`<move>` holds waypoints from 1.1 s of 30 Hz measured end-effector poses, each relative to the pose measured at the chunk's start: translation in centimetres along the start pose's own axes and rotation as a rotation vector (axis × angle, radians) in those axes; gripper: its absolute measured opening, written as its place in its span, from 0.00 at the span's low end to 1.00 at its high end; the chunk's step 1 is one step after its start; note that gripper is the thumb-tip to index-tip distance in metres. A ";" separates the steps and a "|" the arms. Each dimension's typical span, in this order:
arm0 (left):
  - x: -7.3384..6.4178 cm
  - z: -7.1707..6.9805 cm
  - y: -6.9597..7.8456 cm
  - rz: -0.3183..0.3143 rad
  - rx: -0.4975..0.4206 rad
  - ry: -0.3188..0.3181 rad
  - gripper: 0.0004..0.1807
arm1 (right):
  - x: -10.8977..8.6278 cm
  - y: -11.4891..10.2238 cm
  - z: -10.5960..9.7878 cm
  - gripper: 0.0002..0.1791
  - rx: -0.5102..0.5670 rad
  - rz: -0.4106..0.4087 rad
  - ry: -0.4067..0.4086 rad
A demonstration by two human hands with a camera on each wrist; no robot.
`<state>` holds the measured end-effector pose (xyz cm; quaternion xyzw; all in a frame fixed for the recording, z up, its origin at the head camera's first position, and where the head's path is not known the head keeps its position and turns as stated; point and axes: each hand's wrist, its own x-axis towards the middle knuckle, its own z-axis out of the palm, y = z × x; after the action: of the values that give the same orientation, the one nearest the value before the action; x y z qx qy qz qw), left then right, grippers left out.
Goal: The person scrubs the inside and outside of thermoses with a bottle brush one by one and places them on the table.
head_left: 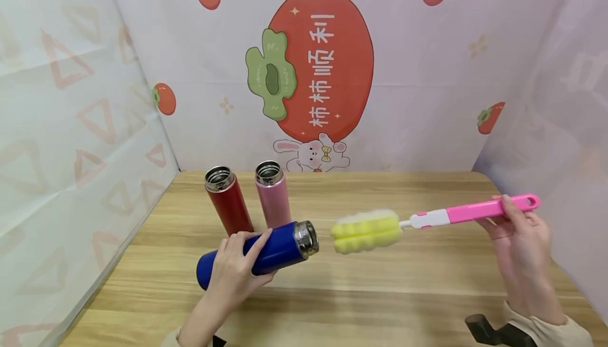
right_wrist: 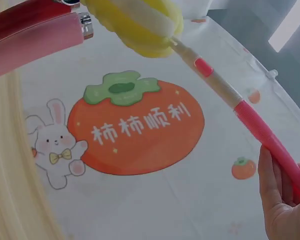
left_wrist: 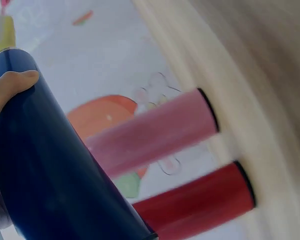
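Note:
My left hand point(head_left: 236, 265) grips a blue bottle point(head_left: 280, 247) round its body. The bottle is tilted nearly level, its bare metal mouth facing right; no lid is on it. On the right, my right hand point(head_left: 520, 241) holds the pink handle point(head_left: 475, 210) of a bottle brush near its end. The brush's yellow and white sponge head point(head_left: 366, 232) points left at the bottle's mouth, a short gap apart. In the left wrist view the blue bottle point(left_wrist: 55, 155) fills the left side, with a thumb across it. The right wrist view shows the sponge head point(right_wrist: 140, 25) at the top.
A red bottle point(head_left: 230, 204) and a pink bottle point(head_left: 274, 196) stand upright and lidless on the wooden table point(head_left: 380, 305), behind the blue one. A printed cloth backdrop point(head_left: 418, 114) rises at the table's back edge, and cloth walls point(head_left: 71, 141) flank both sides.

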<state>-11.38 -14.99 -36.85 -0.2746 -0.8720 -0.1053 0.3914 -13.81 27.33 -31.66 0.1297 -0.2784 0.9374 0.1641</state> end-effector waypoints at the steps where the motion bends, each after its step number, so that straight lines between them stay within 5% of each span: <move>1: -0.2 0.0 -0.1 -0.004 -0.002 0.001 0.47 | 0.0 -0.1 -0.1 0.12 -0.006 0.001 0.000; 16: -0.2 0.1 0.4 0.045 -0.037 -0.011 0.48 | -0.2 1.7 1.2 0.06 -0.252 -0.017 0.019; 33: 0.1 1.0 1.3 0.081 -0.045 -0.020 0.48 | 0.0 2.9 2.7 0.07 -0.202 0.001 0.105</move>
<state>-11.34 -13.52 -37.49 -0.3195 -0.8614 -0.1060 0.3803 -14.53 23.50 -30.91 0.0632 -0.3626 0.9101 0.1904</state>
